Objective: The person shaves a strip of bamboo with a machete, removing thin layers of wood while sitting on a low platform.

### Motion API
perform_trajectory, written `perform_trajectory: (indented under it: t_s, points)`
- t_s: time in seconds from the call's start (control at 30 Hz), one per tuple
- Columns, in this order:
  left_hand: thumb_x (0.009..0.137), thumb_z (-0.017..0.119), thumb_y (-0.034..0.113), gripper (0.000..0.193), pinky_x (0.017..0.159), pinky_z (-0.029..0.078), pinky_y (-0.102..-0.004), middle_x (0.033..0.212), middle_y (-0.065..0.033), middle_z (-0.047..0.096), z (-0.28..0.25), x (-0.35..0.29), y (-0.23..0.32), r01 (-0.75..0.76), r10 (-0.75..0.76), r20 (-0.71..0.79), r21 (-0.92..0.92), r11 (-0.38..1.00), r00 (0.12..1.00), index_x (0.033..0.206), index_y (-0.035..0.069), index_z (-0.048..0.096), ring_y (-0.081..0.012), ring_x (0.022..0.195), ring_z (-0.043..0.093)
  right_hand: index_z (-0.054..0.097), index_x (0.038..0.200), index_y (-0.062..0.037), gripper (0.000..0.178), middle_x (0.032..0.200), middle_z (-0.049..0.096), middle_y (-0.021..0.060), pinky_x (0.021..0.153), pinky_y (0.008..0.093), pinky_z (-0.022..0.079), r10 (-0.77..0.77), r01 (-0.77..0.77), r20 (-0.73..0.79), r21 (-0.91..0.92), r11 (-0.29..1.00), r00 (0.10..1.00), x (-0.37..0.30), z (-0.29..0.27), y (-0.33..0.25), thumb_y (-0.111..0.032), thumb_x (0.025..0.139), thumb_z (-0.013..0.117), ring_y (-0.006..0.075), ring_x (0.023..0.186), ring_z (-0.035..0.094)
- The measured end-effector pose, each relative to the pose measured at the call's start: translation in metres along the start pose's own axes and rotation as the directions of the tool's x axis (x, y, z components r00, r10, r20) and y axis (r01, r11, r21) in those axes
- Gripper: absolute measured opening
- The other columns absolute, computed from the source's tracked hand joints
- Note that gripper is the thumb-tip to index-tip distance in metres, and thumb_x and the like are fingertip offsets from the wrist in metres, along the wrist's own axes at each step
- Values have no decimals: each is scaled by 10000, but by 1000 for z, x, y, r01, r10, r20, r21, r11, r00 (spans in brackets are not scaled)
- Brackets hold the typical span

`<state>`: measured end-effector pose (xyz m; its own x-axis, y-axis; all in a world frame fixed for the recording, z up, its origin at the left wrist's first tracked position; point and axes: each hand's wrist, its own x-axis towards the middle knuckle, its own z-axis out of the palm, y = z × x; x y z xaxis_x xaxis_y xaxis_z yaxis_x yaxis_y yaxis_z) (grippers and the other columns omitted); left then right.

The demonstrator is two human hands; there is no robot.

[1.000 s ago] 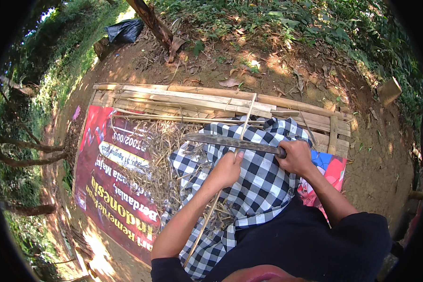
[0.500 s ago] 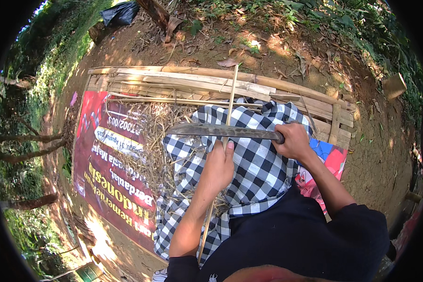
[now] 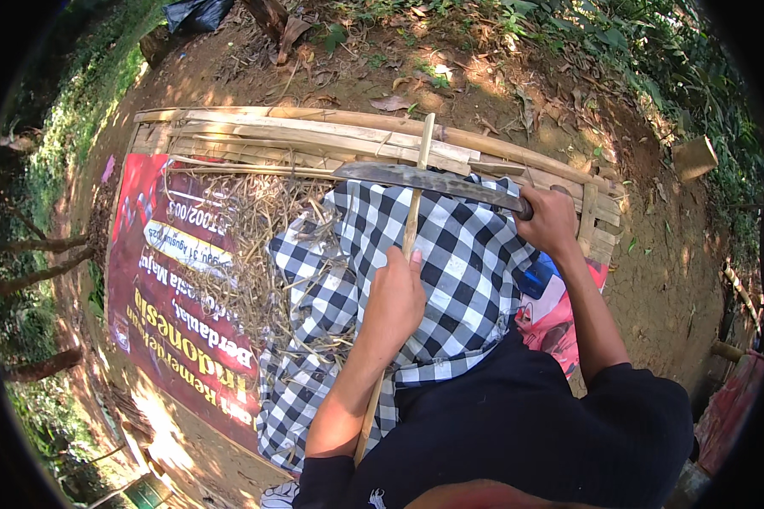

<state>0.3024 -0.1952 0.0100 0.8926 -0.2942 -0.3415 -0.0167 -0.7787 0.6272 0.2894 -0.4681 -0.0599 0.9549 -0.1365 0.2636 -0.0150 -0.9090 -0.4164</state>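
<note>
My right hand [image 3: 547, 218] is closed round the dark handle of a machete [image 3: 429, 181], whose long blade points to the left. The blade lies across a thin bamboo strip [image 3: 412, 225], near the strip's far end. My left hand [image 3: 396, 293] grips that strip lower down, its thumb along the top. From the fist the strip runs back under my left forearm towards my body. A black-and-white checked cloth [image 3: 458, 271] covers my lap beneath both hands.
Split bamboo slats [image 3: 314, 136] form a low platform's far edge. A printed red banner [image 3: 187, 322] lies on it at left, strewn with bamboo shavings [image 3: 267, 229]. A cut stump [image 3: 694, 157] stands at far right, and a black plastic bag [image 3: 197, 15] lies at far left.
The machete has slid away from me along the bamboo strip, from just beyond my left hand to near the strip's far end. My left hand keeps its grip.
</note>
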Motion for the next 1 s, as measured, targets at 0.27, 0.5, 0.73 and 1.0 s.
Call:
perform_trajectory:
  t_s: [0.27,0.5,0.73,1.0]
  points:
    - [1068,414,242,337,633,469,-615,714,-357,607,6,-31,1,22,-21,103,-12,1000,994,966,-77,450,-565,733,610,609,744,-77,130,620,586,163,583,496,461,43,-44,27,39,998,999,-4,25,37,-135,654,682,405,631,587]
    - [1066,418,238,343,635,473,-615,698,-355,601,12,-28,-35,40,-33,59,-110,993,998,954,-84,457,-567,718,607,631,758,-109,168,663,648,123,592,490,496,-72,91,257,-62,994,964,-16,19,-24,-210,640,697,357,624,642]
    - [1061,429,227,311,609,453,-616,688,-344,597,7,-62,-21,16,2,137,-133,991,991,940,-60,435,-558,694,599,632,773,-101,155,656,646,139,589,507,501,30,-19,82,-128,992,996,9,16,21,-202,669,686,378,626,647]
    - [1068,418,262,354,633,425,-609,707,-350,584,16,-63,-39,61,-33,124,-233,971,992,945,-67,463,-569,711,577,603,716,-92,138,625,618,142,555,471,474,-305,309,200,11,951,931,-22,15,-37,-179,678,703,374,576,614]
